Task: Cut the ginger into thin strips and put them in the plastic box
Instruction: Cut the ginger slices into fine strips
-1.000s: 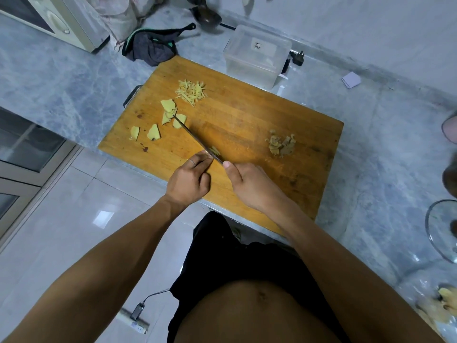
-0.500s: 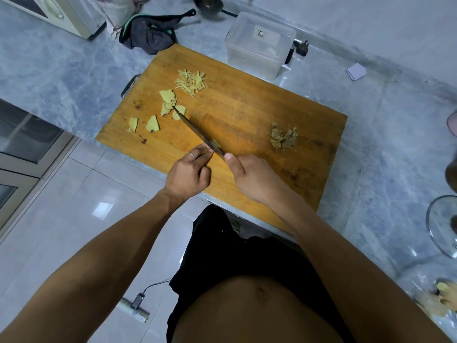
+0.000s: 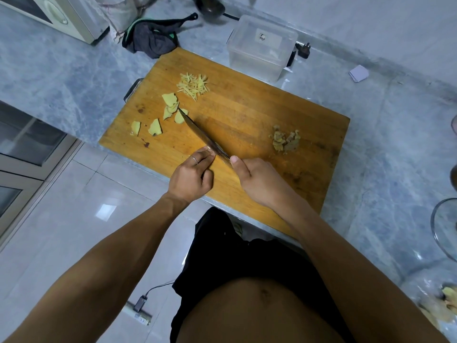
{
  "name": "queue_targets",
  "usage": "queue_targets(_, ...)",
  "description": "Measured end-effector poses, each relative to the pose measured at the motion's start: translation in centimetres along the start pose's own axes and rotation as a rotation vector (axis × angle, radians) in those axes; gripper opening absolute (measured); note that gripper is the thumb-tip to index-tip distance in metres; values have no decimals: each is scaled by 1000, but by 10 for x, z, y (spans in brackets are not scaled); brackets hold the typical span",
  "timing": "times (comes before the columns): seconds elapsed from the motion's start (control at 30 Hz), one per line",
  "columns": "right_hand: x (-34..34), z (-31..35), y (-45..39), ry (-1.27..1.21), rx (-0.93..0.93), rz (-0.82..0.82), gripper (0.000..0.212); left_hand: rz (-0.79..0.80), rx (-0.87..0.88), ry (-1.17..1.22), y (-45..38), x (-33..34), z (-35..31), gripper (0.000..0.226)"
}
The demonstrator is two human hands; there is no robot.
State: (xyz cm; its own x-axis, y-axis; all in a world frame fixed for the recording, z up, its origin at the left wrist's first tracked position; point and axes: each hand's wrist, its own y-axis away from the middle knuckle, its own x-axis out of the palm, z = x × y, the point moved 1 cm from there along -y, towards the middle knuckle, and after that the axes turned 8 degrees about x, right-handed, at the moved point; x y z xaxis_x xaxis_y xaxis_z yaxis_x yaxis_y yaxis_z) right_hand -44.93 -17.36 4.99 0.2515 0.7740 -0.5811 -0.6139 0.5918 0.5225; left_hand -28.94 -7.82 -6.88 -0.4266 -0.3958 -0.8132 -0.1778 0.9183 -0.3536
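Observation:
A wooden cutting board (image 3: 247,107) lies on the marble counter. A pile of thin ginger strips (image 3: 193,85) sits at its far left, with several flat ginger slices (image 3: 170,102) just in front. My right hand (image 3: 259,179) grips the handle of a knife (image 3: 197,129) whose tip reaches those slices. My left hand (image 3: 193,174) has curled fingers pressed against the blade's left side near the board's front; the ginger piece under them is mostly hidden. The clear plastic box (image 3: 262,45) stands beyond the board's far edge, with no ginger visible inside.
Brownish ginger scraps (image 3: 285,142) lie on the board's right part. A dark cloth (image 3: 153,38) and a white appliance (image 3: 57,16) sit at far left. A glass bowl (image 3: 445,226) and a bag of ginger (image 3: 442,305) are at the right edge. The board's front meets the counter edge.
Both hands and the knife stay at almost the same spot on the board. Only the view has shifted a little.

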Motion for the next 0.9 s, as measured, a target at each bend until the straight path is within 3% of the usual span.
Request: queue_targets(0.9,5,-2,-1,44,11,9,53,-31,-20,21,-2,-3,-3,41)
